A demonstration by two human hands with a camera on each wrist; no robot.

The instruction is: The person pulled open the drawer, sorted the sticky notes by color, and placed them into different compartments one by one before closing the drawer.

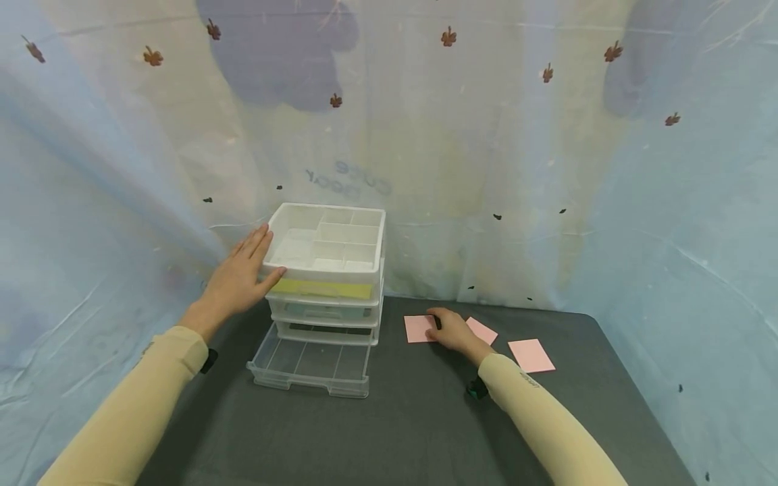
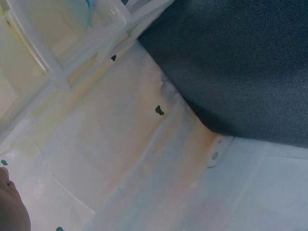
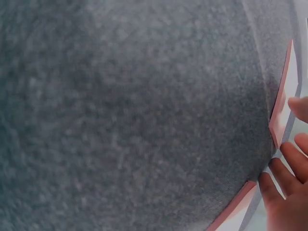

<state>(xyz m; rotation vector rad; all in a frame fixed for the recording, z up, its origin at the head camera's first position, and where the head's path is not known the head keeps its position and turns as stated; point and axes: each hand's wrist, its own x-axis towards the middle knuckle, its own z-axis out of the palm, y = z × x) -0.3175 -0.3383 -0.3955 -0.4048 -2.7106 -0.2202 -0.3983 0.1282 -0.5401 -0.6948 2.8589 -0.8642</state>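
A white plastic drawer unit (image 1: 298,273) with a compartmented top tray stands left of the middle of the table. Its clear bottom drawer (image 1: 308,385) is pulled out toward me. Against the unit's upper left side rests my left hand (image 1: 238,278), fingers straight and thumb at the front edge. Three pink sticky note pads lie on the right: a left pad (image 1: 417,329), a middle pad (image 1: 482,332) partly behind my hand, and a right pad (image 1: 531,356). My right hand (image 1: 454,332) reaches to the left pad's right edge, its thumb and fingers spread apart in the right wrist view.
Yellow contents (image 1: 322,289) show through the unit's upper drawer, bluish ones (image 1: 328,312) through the drawer below. A dark grey cloth covers the table (image 1: 389,432). Patterned curtains (image 1: 462,169) hang close behind the table and along both sides.
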